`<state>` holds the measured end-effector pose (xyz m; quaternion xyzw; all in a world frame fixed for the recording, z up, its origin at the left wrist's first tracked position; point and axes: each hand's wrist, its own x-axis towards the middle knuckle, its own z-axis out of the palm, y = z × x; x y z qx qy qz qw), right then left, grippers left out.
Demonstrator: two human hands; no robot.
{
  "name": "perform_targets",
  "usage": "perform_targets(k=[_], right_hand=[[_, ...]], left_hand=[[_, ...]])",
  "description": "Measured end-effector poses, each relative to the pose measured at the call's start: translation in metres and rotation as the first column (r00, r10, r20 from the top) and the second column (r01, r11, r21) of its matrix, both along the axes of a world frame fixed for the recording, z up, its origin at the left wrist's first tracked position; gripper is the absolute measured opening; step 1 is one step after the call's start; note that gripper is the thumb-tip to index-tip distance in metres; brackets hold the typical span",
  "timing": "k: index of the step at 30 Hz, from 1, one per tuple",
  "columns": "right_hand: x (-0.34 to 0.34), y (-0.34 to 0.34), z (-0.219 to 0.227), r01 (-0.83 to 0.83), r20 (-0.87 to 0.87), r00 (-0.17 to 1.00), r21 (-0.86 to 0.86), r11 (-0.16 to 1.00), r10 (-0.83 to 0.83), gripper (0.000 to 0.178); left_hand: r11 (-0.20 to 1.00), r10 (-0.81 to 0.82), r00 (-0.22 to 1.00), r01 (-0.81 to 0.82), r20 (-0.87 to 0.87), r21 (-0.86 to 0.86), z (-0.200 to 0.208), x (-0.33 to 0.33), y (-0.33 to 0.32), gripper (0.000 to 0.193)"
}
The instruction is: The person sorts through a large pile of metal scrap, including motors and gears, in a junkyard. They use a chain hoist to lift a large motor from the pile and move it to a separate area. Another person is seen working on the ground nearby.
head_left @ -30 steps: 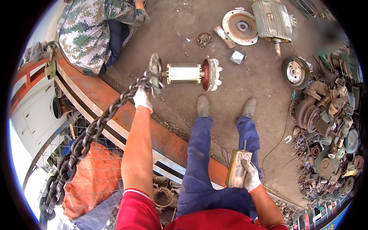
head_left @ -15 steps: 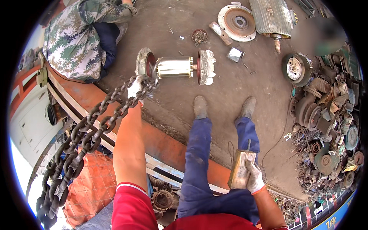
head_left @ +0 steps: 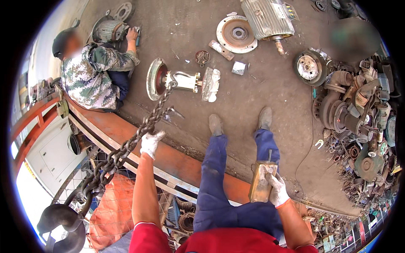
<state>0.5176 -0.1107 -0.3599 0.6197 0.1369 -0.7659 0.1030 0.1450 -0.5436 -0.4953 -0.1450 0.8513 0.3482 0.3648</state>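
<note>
My right hand [head_left: 278, 190], in a white glove, grips a grimy yellowish-brown box [head_left: 261, 182] with a short rod on its far end, held above my lap. My left hand [head_left: 151, 144], also gloved, is beside a heavy steel chain [head_left: 122, 152], its visible fingers stretched out to the right; whether it touches the links is unclear. A large dark hook [head_left: 63, 227] is at the chain's near end. The chain's far end overlaps a motor rotor [head_left: 183, 80] on the ground, between a round end cover [head_left: 157, 79] and a finned end piece [head_left: 210, 85].
A co-worker in camouflage [head_left: 95, 71] crouches at left by another motor [head_left: 109, 30]. A motor housing [head_left: 268, 19], a round flange [head_left: 237, 34] and a wheel [head_left: 310, 67] lie far right. Scrap parts [head_left: 337, 114] pile along the right. An orange beam [head_left: 177, 158] crosses before me.
My left hand has come nearer and is now beside the chain rather than behind it. The chain has shifted and its hook has come into view. My right hand still grips the box.
</note>
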Motion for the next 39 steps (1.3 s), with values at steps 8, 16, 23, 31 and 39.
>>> perform_targets(k=[8,16,23,31,39], right_hand=[[0.021,0.051,0.035,-0.013,-0.165,0.986,0.051,0.999,0.022,0.034],[0.059,0.133,0.084,0.073,-0.215,0.976,0.201,0.977,-0.029,0.041],[0.094,0.176,0.103,0.105,-0.201,0.978,0.237,0.966,-0.057,0.041],[0.095,0.171,0.108,0.015,-0.243,0.969,0.267,0.964,0.052,0.04],[0.08,0.161,0.149,0.003,-0.365,0.923,0.323,0.946,0.122,0.04]], left_hand=[[0.624,0.771,0.524,-0.508,-0.362,0.594,0.157,-0.005,0.167,0.072],[0.597,0.785,0.354,-0.651,-0.508,0.469,0.167,-0.023,0.201,0.029],[0.589,0.804,0.385,-0.614,-0.452,0.525,0.19,-0.019,0.191,0.021],[0.691,0.722,0.457,-0.512,-0.519,0.511,0.221,0.0,0.192,0.026],[0.702,0.711,0.456,-0.511,-0.536,0.496,0.269,0.028,0.179,0.042]])
